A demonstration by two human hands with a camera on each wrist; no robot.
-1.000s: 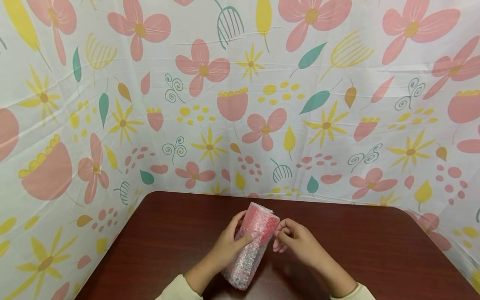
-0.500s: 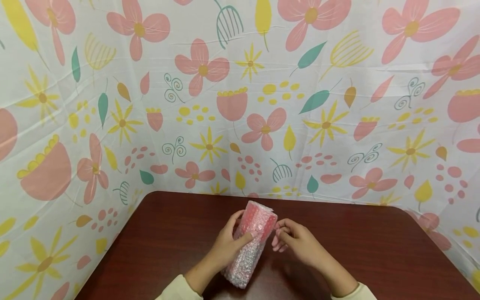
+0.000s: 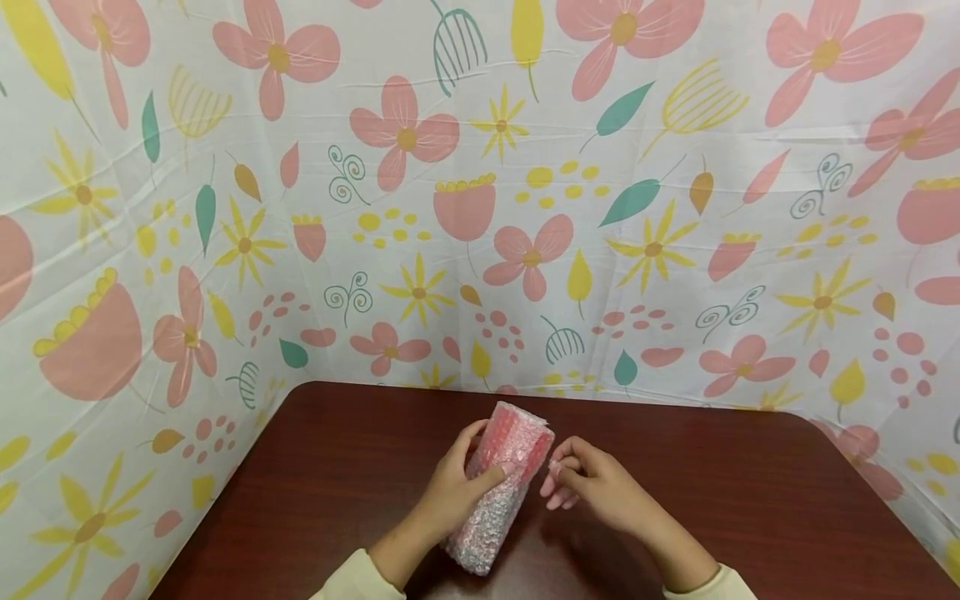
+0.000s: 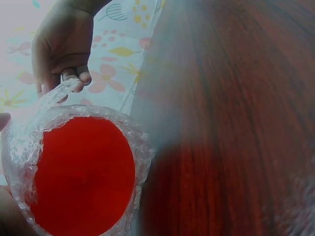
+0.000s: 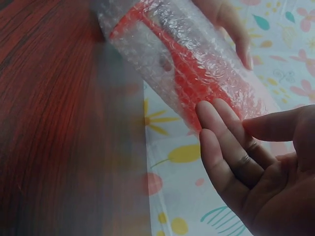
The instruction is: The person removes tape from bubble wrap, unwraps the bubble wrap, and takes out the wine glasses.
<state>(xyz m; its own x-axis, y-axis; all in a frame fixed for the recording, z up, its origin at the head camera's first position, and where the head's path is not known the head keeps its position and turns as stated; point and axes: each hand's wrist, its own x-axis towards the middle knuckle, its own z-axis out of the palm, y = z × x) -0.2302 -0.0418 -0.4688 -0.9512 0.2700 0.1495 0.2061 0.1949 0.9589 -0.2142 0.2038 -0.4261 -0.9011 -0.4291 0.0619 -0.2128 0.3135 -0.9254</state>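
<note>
A roughly cylindrical bundle of clear bubble wrap [image 3: 521, 442] is held tilted above the table, its upper end leaning right. Something red shows through the plastic; its kind is hard to tell. My left hand [image 3: 450, 492] grips the bundle from the left, thumb across the front. At the upper right edge, my right hand [image 3: 600, 487] has its thumb and index finger together. In the left wrist view, a loose flap of bubble wrap [image 4: 56, 93] reaches that hand's fingertips, and a flat round red end [image 4: 83, 172] faces the camera. The right wrist view shows the other fingers held loosely out.
A dark red-brown wooden table [image 3: 337, 467] with rounded far corners lies beneath both hands. Behind it and on the left hangs a white cloth [image 3: 465, 275] printed with pink, yellow and green flowers and leaves.
The bundle has shifted slightly up and left in the left hand. The right hand's fingers have moved a little away from the bundle's edge.
</note>
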